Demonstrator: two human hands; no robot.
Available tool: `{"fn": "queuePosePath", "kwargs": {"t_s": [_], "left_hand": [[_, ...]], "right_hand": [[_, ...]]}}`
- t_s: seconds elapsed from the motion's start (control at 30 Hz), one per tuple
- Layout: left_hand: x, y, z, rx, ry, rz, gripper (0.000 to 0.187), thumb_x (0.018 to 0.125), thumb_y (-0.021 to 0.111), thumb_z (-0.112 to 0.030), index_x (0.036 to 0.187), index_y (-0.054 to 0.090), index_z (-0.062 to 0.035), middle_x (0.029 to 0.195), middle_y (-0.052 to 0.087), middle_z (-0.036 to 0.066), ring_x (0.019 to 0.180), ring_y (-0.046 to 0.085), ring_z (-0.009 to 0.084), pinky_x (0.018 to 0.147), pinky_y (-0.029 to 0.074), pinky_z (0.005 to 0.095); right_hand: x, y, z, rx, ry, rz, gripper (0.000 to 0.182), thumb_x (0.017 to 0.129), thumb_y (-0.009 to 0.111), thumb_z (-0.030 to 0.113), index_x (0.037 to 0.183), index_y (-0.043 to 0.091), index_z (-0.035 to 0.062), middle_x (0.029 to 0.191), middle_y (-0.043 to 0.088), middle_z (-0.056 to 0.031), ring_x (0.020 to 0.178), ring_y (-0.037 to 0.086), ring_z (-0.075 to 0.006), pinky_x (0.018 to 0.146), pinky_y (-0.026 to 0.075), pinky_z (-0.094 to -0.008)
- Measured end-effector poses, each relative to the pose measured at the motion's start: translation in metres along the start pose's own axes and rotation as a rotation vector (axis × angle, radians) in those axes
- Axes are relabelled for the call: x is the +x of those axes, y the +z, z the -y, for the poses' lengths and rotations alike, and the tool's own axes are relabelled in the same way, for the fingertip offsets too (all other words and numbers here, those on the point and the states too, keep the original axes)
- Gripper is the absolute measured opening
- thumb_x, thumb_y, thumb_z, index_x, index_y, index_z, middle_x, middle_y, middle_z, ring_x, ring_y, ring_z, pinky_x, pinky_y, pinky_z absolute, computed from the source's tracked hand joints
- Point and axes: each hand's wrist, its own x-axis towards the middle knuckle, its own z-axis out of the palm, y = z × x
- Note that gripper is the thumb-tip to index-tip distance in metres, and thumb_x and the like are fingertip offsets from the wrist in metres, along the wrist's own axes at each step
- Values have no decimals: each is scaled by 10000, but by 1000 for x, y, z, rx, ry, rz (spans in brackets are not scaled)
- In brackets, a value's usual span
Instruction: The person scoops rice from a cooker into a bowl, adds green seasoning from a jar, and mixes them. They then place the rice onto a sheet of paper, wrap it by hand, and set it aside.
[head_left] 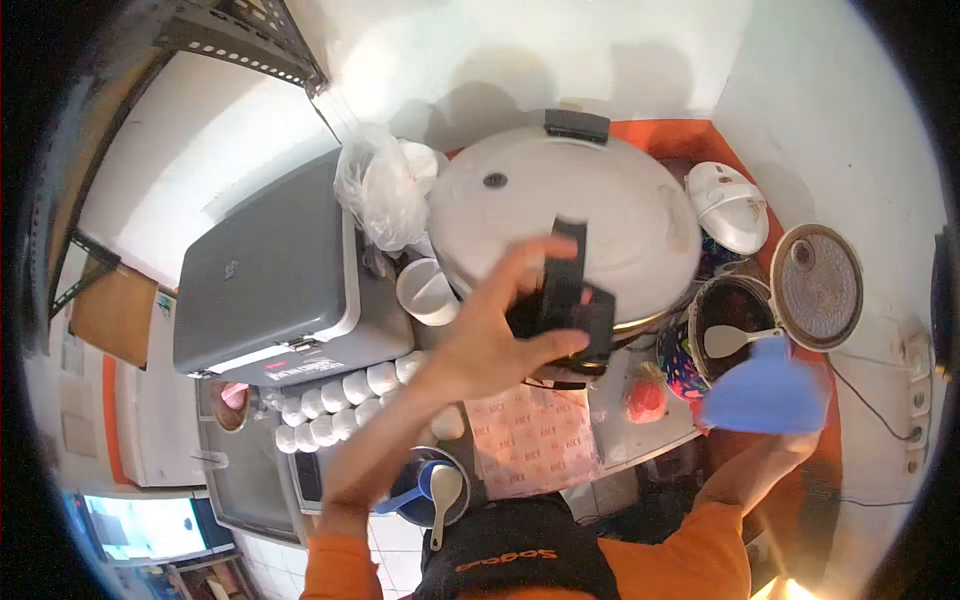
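My left hand reaches to the front of a large round silver lid, its thumb and fingers closed around a black handle. The lid looks slightly blurred. At the right, my right hand is mostly covered by a blue, cloth-like item that it holds; its fingers are hidden. Beside that item a pale rice paddle lies across an open patterned pot. Printed pink paper lies in front of the big lid.
A grey cooler box, a plastic bag and a white cup stand left. Several white wrapped rolls lie below them. A small pot holds a ladle and paddle. A round lid leans at right near a red bundle.
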Motion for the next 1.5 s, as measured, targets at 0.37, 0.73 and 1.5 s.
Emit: {"fn": "queuePosePath", "kwargs": {"t_s": [0.37,0.73,1.5], "left_hand": [[162,-55,-158,601,307,131,912,808,779,-513,1329,433,150,1135,610,366,924,701,386,832,589,501],[162,-78,-139,521,198,250,815,815,775,-487,1271,483,122,1083,630,330,873,695,359,800,590,474],[156,-87,-143,434,182,291,616,830,767,-432,1149,588,63,975,671,256,765,682,304,735,593,418]], "right_hand": [[202,159,-69,-936,-159,1040,293,910,629,198,1113,637,-13,945,673,-232,882,673,-397,736,559,-486],[199,344,-217,-874,-880,893,241,851,665,175,1071,731,102,974,666,-41,983,644,-244,721,581,-328],[153,285,-160,-759,282,2033,300,915,542,186,836,737,-28,817,720,-186,676,703,-278,593,561,-442]]}}
